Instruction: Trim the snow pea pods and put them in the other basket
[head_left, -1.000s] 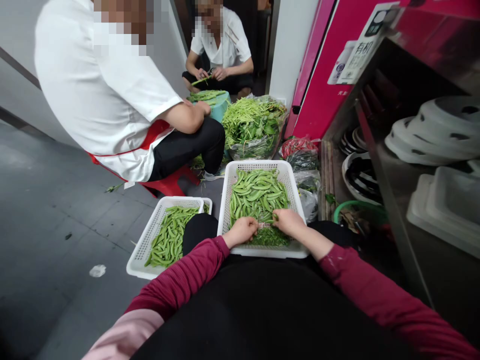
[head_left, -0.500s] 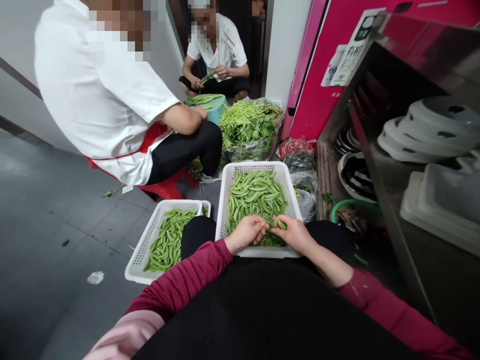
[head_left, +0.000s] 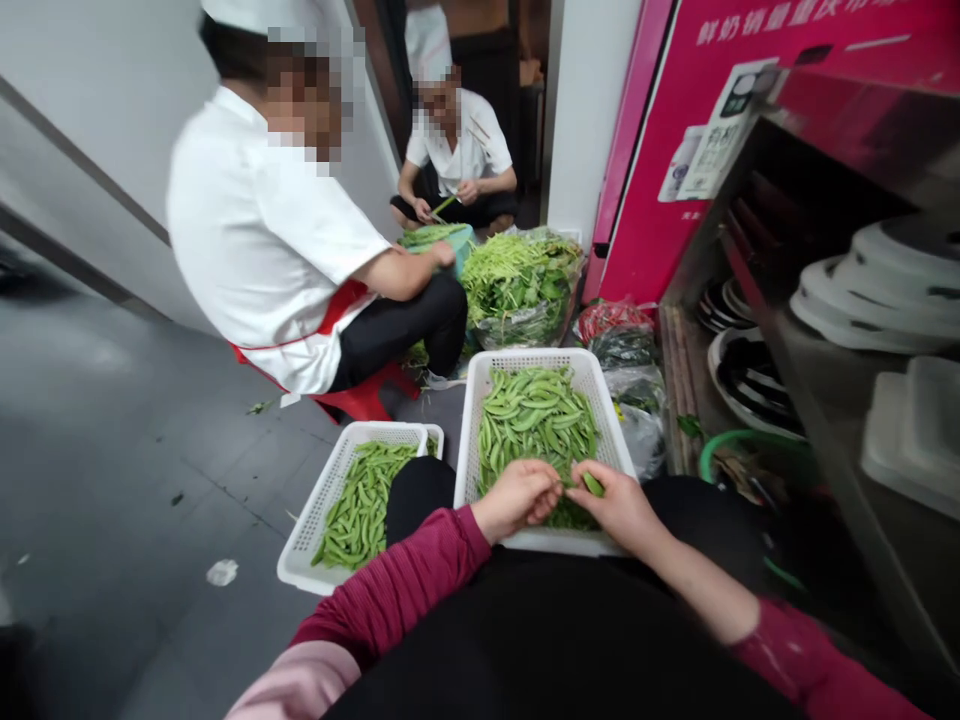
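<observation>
Green pod (head_left: 593, 485) gripped in the right hand (head_left: 616, 507), six o'clock over white basket (head_left: 532, 356); left hand (head_left: 523, 494) pinched closed, contents unclear. Apparently trimming; the next pull calls for steadiness.

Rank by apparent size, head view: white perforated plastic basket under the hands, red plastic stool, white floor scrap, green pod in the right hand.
1. White basket
2. Red stool
3. White scrap and green pod, unranked: the right hand partly hides the pod.
</observation>
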